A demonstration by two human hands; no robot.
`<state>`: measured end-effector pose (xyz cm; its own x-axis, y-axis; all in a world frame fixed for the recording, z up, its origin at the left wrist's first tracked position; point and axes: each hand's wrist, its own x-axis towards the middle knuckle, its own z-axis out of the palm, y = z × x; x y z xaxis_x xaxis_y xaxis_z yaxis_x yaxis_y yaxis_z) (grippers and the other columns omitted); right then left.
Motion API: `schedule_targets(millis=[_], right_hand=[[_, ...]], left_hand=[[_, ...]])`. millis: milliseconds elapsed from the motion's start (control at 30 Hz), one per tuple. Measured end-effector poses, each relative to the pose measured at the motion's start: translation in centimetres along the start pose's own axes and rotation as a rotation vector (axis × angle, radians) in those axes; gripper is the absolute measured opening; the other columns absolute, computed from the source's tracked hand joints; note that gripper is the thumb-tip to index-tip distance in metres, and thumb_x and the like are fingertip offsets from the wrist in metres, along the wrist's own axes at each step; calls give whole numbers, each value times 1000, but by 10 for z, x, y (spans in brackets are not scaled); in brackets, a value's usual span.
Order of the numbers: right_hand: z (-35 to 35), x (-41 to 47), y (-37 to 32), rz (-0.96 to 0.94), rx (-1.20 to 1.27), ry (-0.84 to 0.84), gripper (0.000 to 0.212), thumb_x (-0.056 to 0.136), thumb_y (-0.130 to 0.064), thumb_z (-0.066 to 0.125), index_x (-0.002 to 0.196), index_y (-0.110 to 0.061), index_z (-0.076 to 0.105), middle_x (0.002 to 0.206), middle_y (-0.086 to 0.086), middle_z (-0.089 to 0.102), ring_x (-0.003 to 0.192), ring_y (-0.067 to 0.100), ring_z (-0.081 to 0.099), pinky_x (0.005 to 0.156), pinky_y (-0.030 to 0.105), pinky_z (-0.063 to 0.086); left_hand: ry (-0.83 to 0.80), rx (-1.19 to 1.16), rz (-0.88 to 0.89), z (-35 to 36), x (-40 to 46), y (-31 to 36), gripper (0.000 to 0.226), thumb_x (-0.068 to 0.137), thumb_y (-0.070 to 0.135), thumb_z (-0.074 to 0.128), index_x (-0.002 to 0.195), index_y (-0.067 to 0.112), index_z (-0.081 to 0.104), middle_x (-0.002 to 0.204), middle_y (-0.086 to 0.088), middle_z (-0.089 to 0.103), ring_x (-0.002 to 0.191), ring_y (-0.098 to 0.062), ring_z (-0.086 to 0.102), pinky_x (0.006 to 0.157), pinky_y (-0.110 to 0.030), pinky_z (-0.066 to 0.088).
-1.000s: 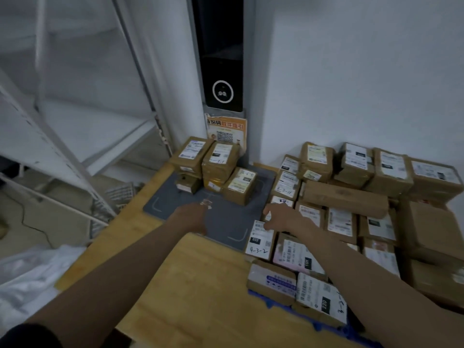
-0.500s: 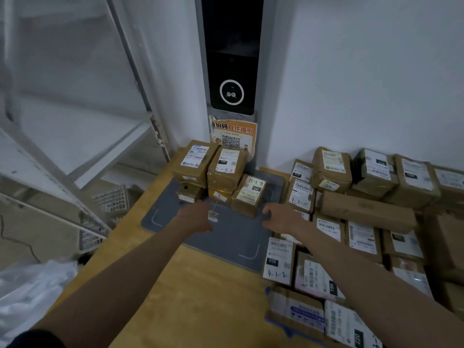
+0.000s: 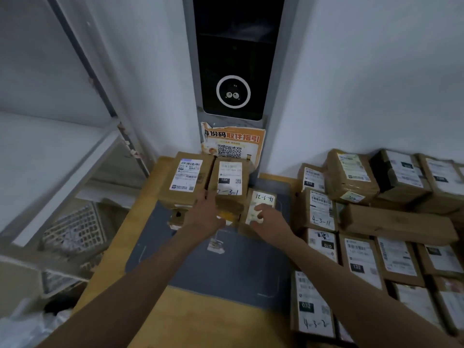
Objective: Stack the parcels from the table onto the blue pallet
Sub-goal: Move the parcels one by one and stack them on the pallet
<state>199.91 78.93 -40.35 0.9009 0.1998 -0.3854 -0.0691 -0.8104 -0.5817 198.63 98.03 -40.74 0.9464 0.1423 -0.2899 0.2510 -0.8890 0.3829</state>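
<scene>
Your left hand (image 3: 204, 214) is resting flat, fingers released, on the two parcels (image 3: 208, 182) at 12 o'clock on the table (image 3: 140, 219); your right hand (image 3: 270, 218) is pressing relaxed fingers on the small parcel (image 3: 262, 200) at 1 o'clock

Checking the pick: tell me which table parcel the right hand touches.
The right hand rests on the small parcel handwritten "4-3-21", rightmost on the grey mat.

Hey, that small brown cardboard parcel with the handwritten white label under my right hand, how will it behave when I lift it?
The small brown cardboard parcel looks boxy with flat faces, so it is probably stiff and unlikely to roll. It is small next to the right hand, so likely light enough for one hand. Its tape looks smooth, so the fingers resting on the label might slip; gripping the edges seems safer.
</scene>
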Motion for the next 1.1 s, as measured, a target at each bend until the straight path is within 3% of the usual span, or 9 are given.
schedule_targets(millis=[233,367,500,567,667,767,867,933,1100], right_hand=[[27,40,-18,6,121,87,41,96,-19,55,135,-11,45,131,11,55,117,31,55,98,44,47],[36,49,-23,26,244,151,45,87,-21,62,130,-20,51,123,-4,58,111,15,52,90,34,45],[34,59,-15,87,275,152,60,77,-16,65,134,-19,48,128,5,53,121,23,48,93,31,42],[28,58,-12,114,252,115,57,83,-8,63,137,-14,46,132,9,50,127,26,40,98,33,39],[23,50,-9,115,231,144,54,83,-18,64,135,-16,51,135,7,54,129,26,41,106,42,41],[25,47,6,110,270,169,56,77,-32,68,129,-19,55,130,6,56,120,23,49,102,45,48],[13,21,3,91,324,193,60,76,-31,75,129,-17,51,126,7,58,116,25,58,97,42,53],[4,-1,2,85,361,191,60,83,-25,73,133,-12,45,128,9,60,117,27,60,96,42,54],[-10,-46,13,76,383,218,65,86,-22,73,136,-5,36,132,13,58,118,30,58,97,40,52]], left_hand=[[36,-230,-4,27,32,-7,98,71,27,81,147,21,20,152,-1,18,121,-33,52,89,-50,52],[85,-381,-28,32,38,-4,109,68,42,82,152,22,13,152,-6,22,124,-37,51,94,-55,49],[51,-379,-82,30,46,1,120,70,42,83,156,10,5,158,-13,17,135,-35,40,106,-46,41],[23,-382,-66,28,46,2,124,62,50,84,155,11,12,156,-14,23,135,-34,41,106,-45,42],[23,-447,-3,26,39,6,120,45,65,78,148,24,31,149,-9,38,131,-30,45,105,-48,45],[43,-418,-13,26,32,6,107,53,49,89,143,21,38,143,-9,43,125,-32,50,103,-49,46],[90,-374,25,23,17,13,103,52,46,89,139,24,40,134,-8,47,120,-29,52,102,-46,47],[71,-385,43,20,3,23,99,60,31,91,142,17,38,134,-11,45,121,-28,48,102,-42,44],[90,-412,149,13,-34,45,96,62,34,90,141,14,38,136,-11,52,121,-31,53,96,-48,49]])
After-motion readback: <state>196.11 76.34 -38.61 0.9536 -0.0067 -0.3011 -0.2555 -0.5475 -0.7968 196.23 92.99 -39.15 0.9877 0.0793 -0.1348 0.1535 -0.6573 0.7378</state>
